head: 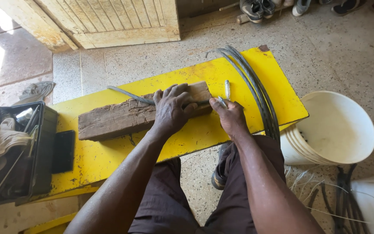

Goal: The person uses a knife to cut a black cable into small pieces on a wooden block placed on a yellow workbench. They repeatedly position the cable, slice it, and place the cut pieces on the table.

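A weathered wooden block (117, 119) lies on a yellow board (187, 73). My left hand (172, 108) presses flat on the block's right end, pinning a grey strip (128, 94) that runs across the block's top. My right hand (228, 115) is fisted just right of the block, gripping a small metal blade (222, 102) whose tip points at the strip's end. A short pale metal piece (227, 89) rests on the board just above that hand.
A bundle of long grey strips (260, 93) curves over the board's right side. A white bucket (338, 130) stands on the floor at right. A dark crate of tools (16, 151) sits left. A wooden door (109, 21) and shoes (256, 8) are behind.
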